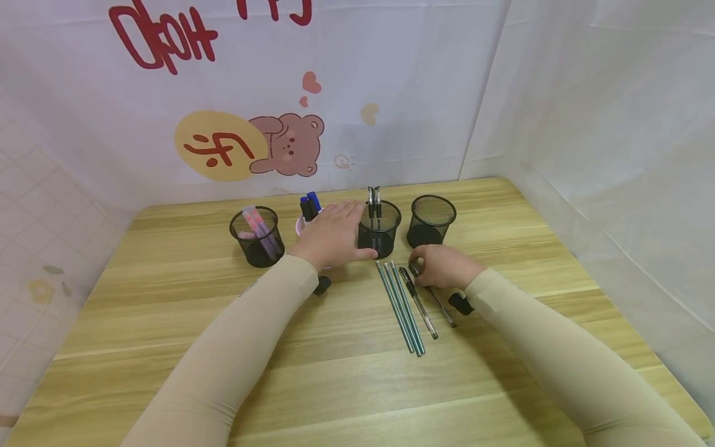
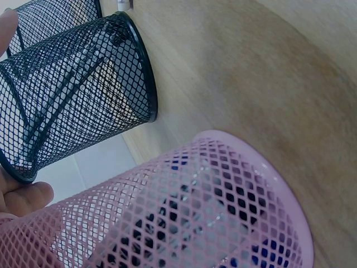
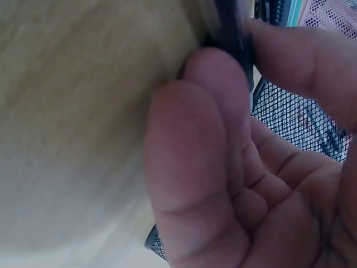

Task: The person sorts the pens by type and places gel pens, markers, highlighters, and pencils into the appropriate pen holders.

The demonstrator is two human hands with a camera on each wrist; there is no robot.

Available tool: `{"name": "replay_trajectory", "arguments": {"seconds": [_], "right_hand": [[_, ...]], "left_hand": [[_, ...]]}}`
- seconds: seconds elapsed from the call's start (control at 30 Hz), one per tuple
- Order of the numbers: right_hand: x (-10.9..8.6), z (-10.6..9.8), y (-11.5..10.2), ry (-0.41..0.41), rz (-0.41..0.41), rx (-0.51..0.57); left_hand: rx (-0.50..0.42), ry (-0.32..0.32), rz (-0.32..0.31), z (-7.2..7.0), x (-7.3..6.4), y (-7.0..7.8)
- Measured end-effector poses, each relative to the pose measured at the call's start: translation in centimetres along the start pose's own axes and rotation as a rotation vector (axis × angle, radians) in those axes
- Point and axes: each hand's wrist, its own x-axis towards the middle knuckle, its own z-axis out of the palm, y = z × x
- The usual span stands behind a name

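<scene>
My left hand point(image 1: 333, 231) holds a black mesh pen cup point(image 1: 386, 239) from its left side, thumb on the near side and fingers on the far side. Two black-capped gel pens point(image 1: 374, 208) stand in that cup. In the left wrist view, fingertips point(image 2: 29, 199) show by the cup's rim. My right hand point(image 1: 444, 266) pinches the capped end of a gel pen point(image 1: 443, 308) lying on the table. The right wrist view shows the dark pen end point(image 3: 237, 42) between thumb and fingers. Another gel pen point(image 1: 420, 307) lies just left of it.
Several teal pencils point(image 1: 401, 310) lie side by side left of the gel pens. A pink mesh cup point(image 2: 273, 184) holds blue and black markers. Farther left, a black mesh cup point(image 1: 258, 253) holds pink-purple pens. Another black mesh cup point(image 1: 431, 214) stands at the back right.
</scene>
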Motion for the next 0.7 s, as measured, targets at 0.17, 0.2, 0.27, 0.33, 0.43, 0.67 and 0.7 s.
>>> {"name": "replay_trajectory", "arguments": {"seconds": [0.17, 0.2, 0.27, 0.33, 0.43, 0.67, 0.7], "right_hand": [[-0.1, 0.0, 0.0, 0.008, 0.0, 0.021], [-0.1, 0.0, 0.1, 0.01, -0.003, 0.033], [-0.1, 0.1, 0.1, 0.027, -0.015, 0.055], [-0.2, 0.1, 0.2, 0.054, -0.029, 0.087], [-0.3, -0.1, 0.0, 0.12, -0.06, 0.123], [-1.0, -1.1, -0.7, 0.275, -0.133, 0.223], [-1.1, -1.2, -0.8, 0.289, -0.138, 0.237]], "left_hand": [[0.0, -0.003, -0.005, 0.0, 0.0, 0.1], [0.001, -0.003, -0.004, 0.0, 0.0, 0.1], [0.001, -0.002, 0.0, 0.0, 0.0, 0.0], [0.002, 0.001, 0.003, 0.0, 0.0, 0.0], [0.001, 0.007, 0.005, 0.0, 0.0, 0.0], [0.004, 0.005, 0.001, 0.1, 0.1, 0.0], [0.003, 0.006, 0.001, 0.1, 0.1, 0.0]]}}
